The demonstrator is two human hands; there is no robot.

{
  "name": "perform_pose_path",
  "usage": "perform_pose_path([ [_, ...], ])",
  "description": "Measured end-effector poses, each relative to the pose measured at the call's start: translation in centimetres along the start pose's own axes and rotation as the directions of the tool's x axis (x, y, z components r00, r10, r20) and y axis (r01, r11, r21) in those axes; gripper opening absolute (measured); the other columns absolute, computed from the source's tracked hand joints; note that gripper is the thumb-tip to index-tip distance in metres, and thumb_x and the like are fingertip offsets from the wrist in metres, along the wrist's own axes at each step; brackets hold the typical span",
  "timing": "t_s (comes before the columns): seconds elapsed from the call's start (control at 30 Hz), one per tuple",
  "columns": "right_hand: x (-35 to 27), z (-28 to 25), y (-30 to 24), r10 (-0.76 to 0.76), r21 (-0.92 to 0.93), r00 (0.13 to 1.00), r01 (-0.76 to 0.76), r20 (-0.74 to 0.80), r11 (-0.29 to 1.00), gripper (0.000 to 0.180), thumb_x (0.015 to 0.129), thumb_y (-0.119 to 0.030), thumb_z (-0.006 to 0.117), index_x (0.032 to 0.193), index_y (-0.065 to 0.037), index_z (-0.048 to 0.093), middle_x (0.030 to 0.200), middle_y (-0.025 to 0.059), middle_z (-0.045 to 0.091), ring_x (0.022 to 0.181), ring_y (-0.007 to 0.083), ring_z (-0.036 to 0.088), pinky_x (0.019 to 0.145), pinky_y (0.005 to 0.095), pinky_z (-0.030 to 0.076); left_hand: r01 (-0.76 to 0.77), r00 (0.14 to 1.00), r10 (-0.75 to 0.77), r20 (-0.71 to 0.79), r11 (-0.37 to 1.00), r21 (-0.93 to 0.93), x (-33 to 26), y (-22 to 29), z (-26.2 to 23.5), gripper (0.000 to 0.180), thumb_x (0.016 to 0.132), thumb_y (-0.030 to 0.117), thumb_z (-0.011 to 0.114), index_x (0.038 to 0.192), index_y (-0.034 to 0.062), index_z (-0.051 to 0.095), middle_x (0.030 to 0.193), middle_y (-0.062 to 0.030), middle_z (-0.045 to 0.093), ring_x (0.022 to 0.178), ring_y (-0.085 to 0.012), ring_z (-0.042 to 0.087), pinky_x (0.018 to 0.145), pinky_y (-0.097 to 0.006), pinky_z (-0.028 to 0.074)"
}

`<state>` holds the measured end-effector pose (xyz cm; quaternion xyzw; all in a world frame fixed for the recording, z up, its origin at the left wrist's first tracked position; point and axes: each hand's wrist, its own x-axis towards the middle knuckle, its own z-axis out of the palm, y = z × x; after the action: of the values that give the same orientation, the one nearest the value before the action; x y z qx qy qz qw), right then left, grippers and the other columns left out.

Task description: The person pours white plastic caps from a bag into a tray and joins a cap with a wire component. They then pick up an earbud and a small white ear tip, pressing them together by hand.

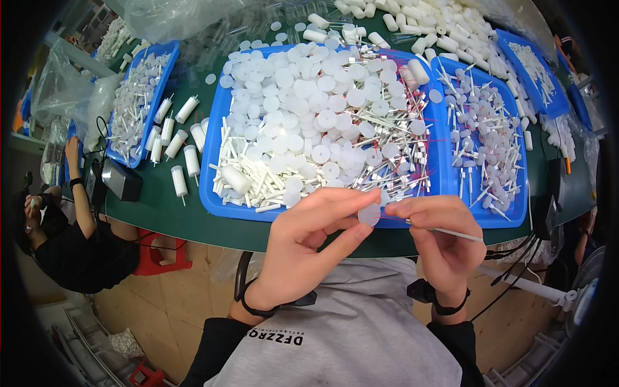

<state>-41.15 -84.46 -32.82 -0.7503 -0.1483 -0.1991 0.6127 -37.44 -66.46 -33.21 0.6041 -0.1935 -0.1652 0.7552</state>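
Note:
Close to the front edge of the big blue tray, my left hand pinches a small translucent white plastic disc between thumb and fingers. To its right, my right hand is closed on a thin metallic rod that points out to the right. Fine red wires run from the rod's left end toward the disc; whether they pass through it I cannot tell. Heaped in the tray are many similar discs, white plastic sticks and metal-ended rods with red wires.
Another blue tray on the right holds disc-and-rod pieces. White cylinders with stems lie left of the big tray, near a further blue tray. Loose white cylinders cover the back. A person sits at the left.

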Motion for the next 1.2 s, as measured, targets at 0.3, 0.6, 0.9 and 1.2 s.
perform_pose_path([
  [0.3, 0.2, -0.3, -0.1, 0.039, -0.033, 0.999, -0.039, -0.021, 0.999, 0.025, 0.068, 0.016, 0.058, 0.09, 0.004, 0.061, 0.089, 0.0143, 0.065, 0.084, 0.0242, 0.062, 0.071, 0.0298, 0.05, 0.03, 0.999, -0.03, 0.015, 0.999, -0.03, -0.1, 0.0, 0.1, 0.038, 0.078, -0.015, 0.051, 0.116, -0.0059, 0.053, 0.111, -0.0164, 0.05, 0.096, -0.0188, 0.056, 0.081, -0.028, 0.051],
  [0.6, 0.4, -0.1, -0.4, -0.06, -0.068, 0.995, 0.066, 0.081, 0.996, 0.025, 0.066, 0.012, 0.063, 0.088, 0.002, 0.063, 0.088, 0.0133, 0.065, 0.082, 0.0255, 0.062, 0.072, 0.0303, 0.049, -0.059, 0.998, 0.058, 0.013, 0.992, 0.109, -0.1, -0.5, 0.3, 0.041, 0.078, -0.008, 0.059, 0.118, -0.0001, 0.054, 0.103, -0.0096, 0.052, 0.091, -0.0134, 0.056, 0.079, -0.023, 0.048],
  [0.9, 0.4, -1.2, -0.9, 0.205, 0.012, 0.973, -0.207, 0.104, 0.978, 0.022, 0.063, 0.005, 0.07, 0.084, -0.002, 0.068, 0.079, 0.009, 0.066, 0.071, 0.0205, 0.062, 0.062, 0.0278, 0.047, -0.006, 0.998, 0.007, 0.068, 1.0, -0.026, -0.3, -0.3, 0.4, 0.031, 0.074, -0.007, 0.064, 0.104, -0.0019, 0.059, 0.101, -0.0104, 0.055, 0.089, -0.0144, 0.057, 0.078, -0.025, 0.049],
  [1.2, 1.3, -1.4, -2.1, -0.123, -0.374, 0.956, 0.22, 0.266, 0.901, 0.021, 0.063, -0.004, 0.074, 0.08, 0.002, 0.064, 0.071, 0.01, 0.064, 0.059, 0.019, 0.062, 0.049, 0.0244, 0.049, -0.051, 0.999, 0.051, 0.02, 0.998, 0.03, -0.5, -0.5, 0.3, 0.031, 0.073, -0.007, 0.065, 0.103, -0.0017, 0.061, 0.098, -0.011, 0.057, 0.081, -0.0141, 0.057, 0.072, -0.024, 0.048],
])
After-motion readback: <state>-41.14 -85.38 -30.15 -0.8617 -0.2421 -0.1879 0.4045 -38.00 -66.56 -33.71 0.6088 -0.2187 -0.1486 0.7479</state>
